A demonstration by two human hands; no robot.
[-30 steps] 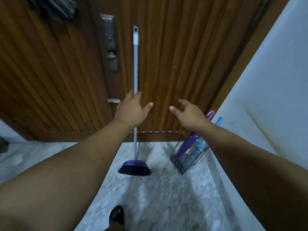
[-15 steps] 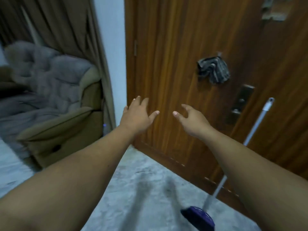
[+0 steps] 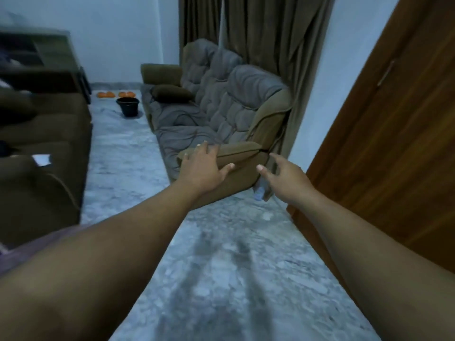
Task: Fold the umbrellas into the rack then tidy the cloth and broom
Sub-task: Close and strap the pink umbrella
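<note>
Both arms reach forward over the marble floor. My left hand (image 3: 202, 168) hangs in the air with relaxed, spread fingers and holds nothing. My right hand (image 3: 285, 178) is beside it, fingers loosely spread, also holding nothing. The broom, the cloth, the umbrellas and the rack are out of view. Only the edge of the wooden door (image 3: 394, 143) shows at the right.
A grey and brown sofa (image 3: 221, 114) stands ahead against brown curtains (image 3: 258, 33). Another brown sofa (image 3: 41, 153) lines the left side. A black bucket (image 3: 128, 106) and orange items (image 3: 105, 94) sit on the floor at the far end. A small bottle (image 3: 259, 191) stands by the sofa's corner.
The view has swung left from the door to the room. The broom, the umbrella rack and the cloth on the door handle have left the frame. Both hands stay open in front.
</note>
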